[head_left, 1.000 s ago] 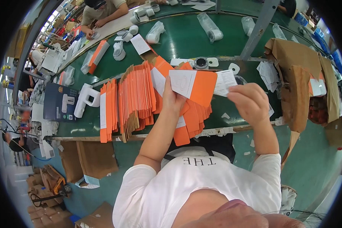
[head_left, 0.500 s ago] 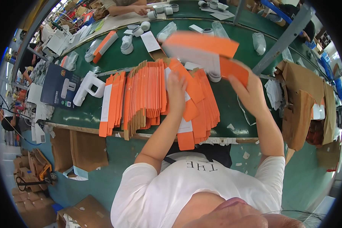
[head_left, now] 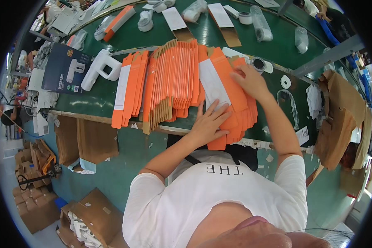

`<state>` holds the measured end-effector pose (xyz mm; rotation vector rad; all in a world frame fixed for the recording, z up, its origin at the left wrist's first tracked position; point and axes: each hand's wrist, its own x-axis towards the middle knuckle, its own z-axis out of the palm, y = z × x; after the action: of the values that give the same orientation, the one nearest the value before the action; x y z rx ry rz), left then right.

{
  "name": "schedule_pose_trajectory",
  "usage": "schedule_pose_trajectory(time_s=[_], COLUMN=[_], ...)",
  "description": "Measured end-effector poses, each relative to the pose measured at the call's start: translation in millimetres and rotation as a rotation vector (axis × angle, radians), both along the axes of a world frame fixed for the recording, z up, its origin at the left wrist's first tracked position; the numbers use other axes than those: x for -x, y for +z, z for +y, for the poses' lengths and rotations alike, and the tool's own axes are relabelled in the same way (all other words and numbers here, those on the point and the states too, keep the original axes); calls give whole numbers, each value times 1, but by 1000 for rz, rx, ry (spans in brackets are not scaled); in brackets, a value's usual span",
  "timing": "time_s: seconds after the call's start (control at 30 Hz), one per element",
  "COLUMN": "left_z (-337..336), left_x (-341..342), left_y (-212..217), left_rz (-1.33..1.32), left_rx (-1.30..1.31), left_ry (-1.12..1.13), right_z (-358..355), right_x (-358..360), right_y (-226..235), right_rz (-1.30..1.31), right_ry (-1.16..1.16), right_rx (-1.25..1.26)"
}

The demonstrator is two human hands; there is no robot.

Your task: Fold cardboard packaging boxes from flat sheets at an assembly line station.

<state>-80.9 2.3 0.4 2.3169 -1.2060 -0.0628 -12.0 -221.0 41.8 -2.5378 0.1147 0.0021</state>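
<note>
Both hands (head_left: 231, 103) flat on orange cartons (head_left: 225, 89)

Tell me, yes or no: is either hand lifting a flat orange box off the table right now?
No, the left hand and right hand both press flat on the orange boxes lying stacked on the green table.
</note>
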Motion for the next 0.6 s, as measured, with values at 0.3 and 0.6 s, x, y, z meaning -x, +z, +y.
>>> schedule_pose_trajectory(time_s=[0.3,0.6], left_z=[-8,-42], left_x=[45,-15], left_y=[-28,82], left_rz=[-164,928], left_rx=[336,1022], left_ry=[-280,146], right_z=[-2,5], right_x=[23,103], right_y=[-12,56], right_rz=[-73,-156], right_ry=[-188,-81], right_rx=[-263,-1135])
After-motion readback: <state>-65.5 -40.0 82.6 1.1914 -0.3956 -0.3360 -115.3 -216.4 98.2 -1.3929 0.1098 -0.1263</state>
